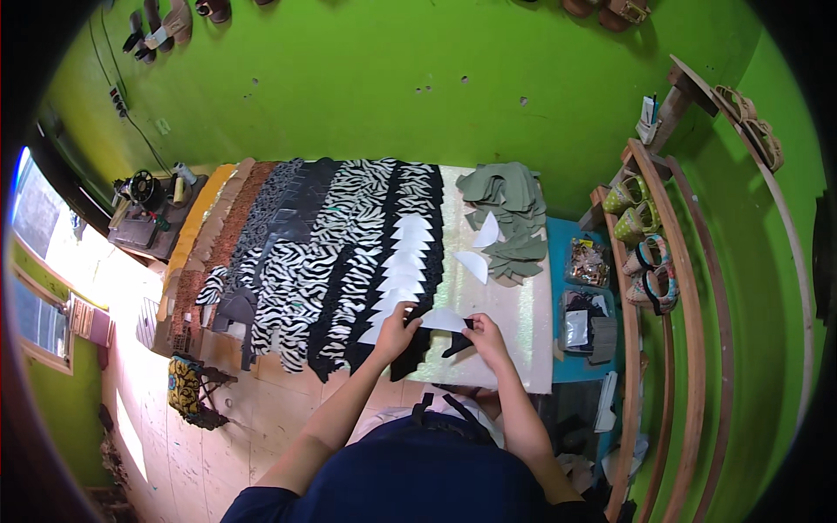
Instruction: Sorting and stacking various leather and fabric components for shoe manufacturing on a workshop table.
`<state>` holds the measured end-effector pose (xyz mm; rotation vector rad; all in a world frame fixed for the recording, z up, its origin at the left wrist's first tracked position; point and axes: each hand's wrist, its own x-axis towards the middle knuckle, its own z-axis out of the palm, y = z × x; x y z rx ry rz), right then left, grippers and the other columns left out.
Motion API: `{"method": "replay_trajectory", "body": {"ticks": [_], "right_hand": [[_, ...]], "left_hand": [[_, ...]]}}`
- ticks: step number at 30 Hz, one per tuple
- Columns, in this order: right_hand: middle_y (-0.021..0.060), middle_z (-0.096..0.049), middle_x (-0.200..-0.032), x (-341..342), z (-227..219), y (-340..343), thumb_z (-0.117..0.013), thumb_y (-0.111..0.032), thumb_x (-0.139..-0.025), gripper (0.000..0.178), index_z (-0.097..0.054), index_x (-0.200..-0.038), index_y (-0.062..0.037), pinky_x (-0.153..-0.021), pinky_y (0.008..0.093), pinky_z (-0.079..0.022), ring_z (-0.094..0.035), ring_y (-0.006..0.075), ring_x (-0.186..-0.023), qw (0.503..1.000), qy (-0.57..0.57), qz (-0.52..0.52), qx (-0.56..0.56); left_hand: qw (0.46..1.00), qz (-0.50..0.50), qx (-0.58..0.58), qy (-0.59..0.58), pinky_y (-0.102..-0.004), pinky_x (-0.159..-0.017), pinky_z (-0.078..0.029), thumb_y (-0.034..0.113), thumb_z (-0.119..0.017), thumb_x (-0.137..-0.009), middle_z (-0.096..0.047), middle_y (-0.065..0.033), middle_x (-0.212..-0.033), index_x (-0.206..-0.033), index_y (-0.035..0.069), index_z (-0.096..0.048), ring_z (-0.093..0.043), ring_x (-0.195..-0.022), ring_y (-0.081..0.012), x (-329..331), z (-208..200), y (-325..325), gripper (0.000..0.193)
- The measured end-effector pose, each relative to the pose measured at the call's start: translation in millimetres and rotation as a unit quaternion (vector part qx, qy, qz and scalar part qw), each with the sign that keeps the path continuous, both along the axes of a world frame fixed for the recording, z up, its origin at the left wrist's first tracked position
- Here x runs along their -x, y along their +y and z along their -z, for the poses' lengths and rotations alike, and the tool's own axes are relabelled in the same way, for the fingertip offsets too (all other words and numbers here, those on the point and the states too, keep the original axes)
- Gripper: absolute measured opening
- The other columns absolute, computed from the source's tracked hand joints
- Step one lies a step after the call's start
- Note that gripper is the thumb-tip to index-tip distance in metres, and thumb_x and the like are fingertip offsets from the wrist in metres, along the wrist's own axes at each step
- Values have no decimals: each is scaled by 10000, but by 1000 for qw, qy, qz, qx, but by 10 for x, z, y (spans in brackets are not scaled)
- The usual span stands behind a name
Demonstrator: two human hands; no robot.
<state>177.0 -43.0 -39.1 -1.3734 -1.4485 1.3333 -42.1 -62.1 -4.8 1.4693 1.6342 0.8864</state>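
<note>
Between my two hands, over the near edge of the table, a white half-moon piece (445,320) is held out with a black cut piece (458,349) hanging just below it. My left hand (398,333) is closed at the left end of the white piece. At the other end, my right hand (486,336) pinches the white piece, with the black one close under its fingers. To the left, a column of overlapping white half-moon pieces (403,270) lies on black cut material (433,235). Two loose white half-moons (472,266) rest on the pale tabletop (514,336).
Zebra-patterned pieces (288,275) lie in rows farther left, and green cut pieces (506,209) pile at the back right. A sewing machine (144,190) stands at the left. Clear plastic boxes (587,261) sit at the right, beside a wooden shoe rack (663,209). A patterned stool (185,388) stands on the floor.
</note>
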Motion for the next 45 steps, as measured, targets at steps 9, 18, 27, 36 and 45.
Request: {"method": "replay_trajectory", "body": {"ticks": [9, 18, 27, 36, 45], "right_hand": [[105, -613, -792, 1045, 104, -522, -634, -61, -754, 210, -565, -951, -33, -538, 291, -470, -584, 159, -697, 991, -125, 35, -30], [82, -569, -853, 1389, 42, -685, -641, -103, -716, 278, -537, -973, -83, -685, 371, -462, -570, 270, -812, 959, -269, 74, -50], [98, -526, -921, 1457, -109, -873, -562, -141, -770, 217, -554, -980, -85, -713, 382, -423, -514, 276, -846, 883, -340, 56, -320], [93, -589, -826, 992, -186, -427, -520, -101, -793, 95, -580, -859, -69, -706, 388, -416, -546, 288, -789, 908, -283, 85, -296], [96, -602, -780, -12, -287, 765, -544, -115, -793, 83, -588, -847, -69, -622, 374, -440, -574, 275, -682, 918, -267, 112, -270]], "left_hand": [[994, -15, -26, 106, -402, -702, -454, 155, -610, -778, -569, -196, -874, -1188, 66, -368, -580, -811, -356, 982, 131, -541, 484], [984, 59, 4, 166, -431, -723, -448, 144, -578, -779, -579, -201, -910, -1179, 55, -376, -568, -852, -373, 1160, 169, -535, 457], [915, 54, -245, 315, -386, -801, -367, 147, -573, -743, -484, -126, -1055, -1074, 61, -514, -462, -978, -283, 851, 73, -780, 347], [921, 137, -251, 263, -366, -755, -384, 146, -566, -743, -511, -88, -964, -954, 71, -549, -492, -904, -260, 254, 2, -288, 225], [934, 125, -214, 257, -366, -729, -400, 168, -569, -751, -518, -77, -919, -931, 88, -558, -511, -874, -248, -535, -12, 937, 197]]}}
